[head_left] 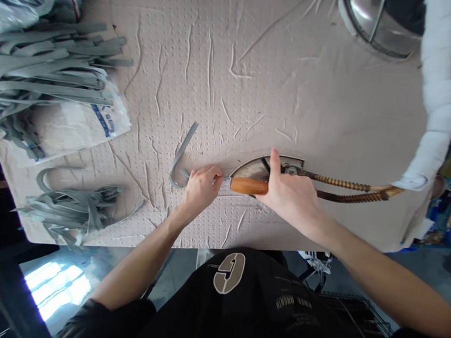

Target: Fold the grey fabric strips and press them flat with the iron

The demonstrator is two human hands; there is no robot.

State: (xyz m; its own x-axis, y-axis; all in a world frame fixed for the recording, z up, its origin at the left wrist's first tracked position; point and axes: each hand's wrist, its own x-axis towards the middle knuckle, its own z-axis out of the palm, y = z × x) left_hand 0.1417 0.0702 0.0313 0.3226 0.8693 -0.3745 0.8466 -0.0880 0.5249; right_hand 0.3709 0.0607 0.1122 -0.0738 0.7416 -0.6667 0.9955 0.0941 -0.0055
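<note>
Being pinched in the narrowly closed fingers of the left hand (200, 190), a curled grey rubber strip (183, 147) lies left of centre, its long end angled upward; an orange wooden tool handle (249, 186) is gripped by the right hand (293, 197), tip toward the strip.

L hand (200, 192): pinches end of grey strip (182, 154), strip curled into hook just past fingers.
R hand (293, 197): grips wood-handled tool (249, 186), thumb up, small metal tip pointing at L hand.
Behind tool: half-round metal guard (266, 168) w/ 2 coiled brown cords (337, 183), running right to white cloth wrap (435, 103).
Upper L of frame: grey strip pile (46, 71) partly on white plastic bag (74, 125).
Lower L: 2nd strip pile (74, 212).
Upper R: metal dome (377, 23).
Under all: wrinkled beige dimpled sheet (233, 79).
</note>
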